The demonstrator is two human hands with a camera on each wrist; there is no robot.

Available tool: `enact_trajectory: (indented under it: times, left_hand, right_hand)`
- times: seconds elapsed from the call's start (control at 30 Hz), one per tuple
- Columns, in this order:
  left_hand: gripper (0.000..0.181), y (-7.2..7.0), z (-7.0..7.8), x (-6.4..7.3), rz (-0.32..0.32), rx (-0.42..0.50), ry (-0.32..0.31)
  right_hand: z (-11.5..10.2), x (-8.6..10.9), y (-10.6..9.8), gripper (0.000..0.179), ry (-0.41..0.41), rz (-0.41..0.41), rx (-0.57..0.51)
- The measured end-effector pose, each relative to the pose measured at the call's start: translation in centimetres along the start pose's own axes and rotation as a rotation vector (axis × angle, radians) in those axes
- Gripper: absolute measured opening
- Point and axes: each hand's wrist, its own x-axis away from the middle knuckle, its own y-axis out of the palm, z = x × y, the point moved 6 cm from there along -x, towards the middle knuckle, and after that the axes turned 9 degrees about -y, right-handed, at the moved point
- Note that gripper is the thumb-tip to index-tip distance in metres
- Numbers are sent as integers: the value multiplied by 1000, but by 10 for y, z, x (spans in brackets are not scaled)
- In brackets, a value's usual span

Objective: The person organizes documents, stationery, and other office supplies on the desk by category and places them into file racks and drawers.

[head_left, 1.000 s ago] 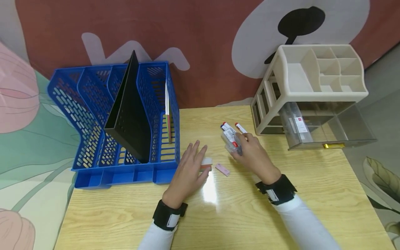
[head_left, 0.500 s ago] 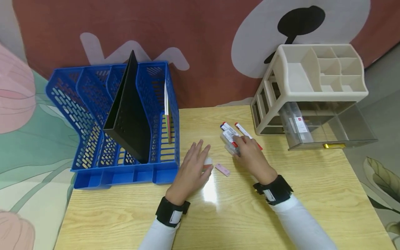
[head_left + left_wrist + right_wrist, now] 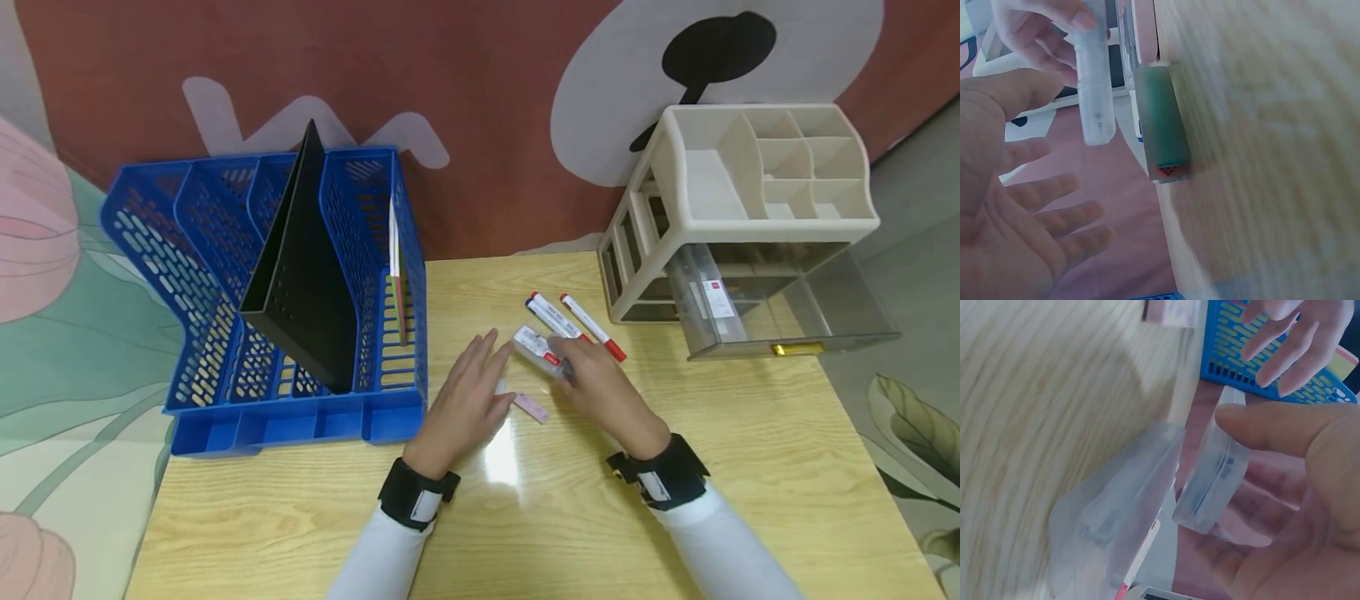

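Note:
My right hand pinches a small clear plastic box between thumb and fingers, above the table. The box bears a white label with a red mark. A second translucent case lies on the wood below it. My left hand hovers beside the blue rack, fingers spread and holding nothing. Close to it lies a green block with a red end, mostly hidden under the hand in the head view. A pink eraser-like block lies between the hands. Behind the right hand lie several markers.
To the left stands a blue file rack with a black folder and thin booklets. At right is a cream desk organizer; its clear drawer is pulled out, with a labelled box inside.
My right hand has drawn the clear box leftward, away from the markers, which now show more fully. My left hand has shifted slightly right, covering more of the block beneath it.

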Motion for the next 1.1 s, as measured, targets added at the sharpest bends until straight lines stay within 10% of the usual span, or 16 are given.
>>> enact_trajectory:
  times: [0.67,1.1]
  left_hand:
    - [30,-9,15,-7,72,32,210]
    - [33,-10,4,-5,62,392,13]
  right_hand:
    - [-11,16,-2,61,-32,-132,-512]
    - [-1,15,-11,53,54,131,-932]
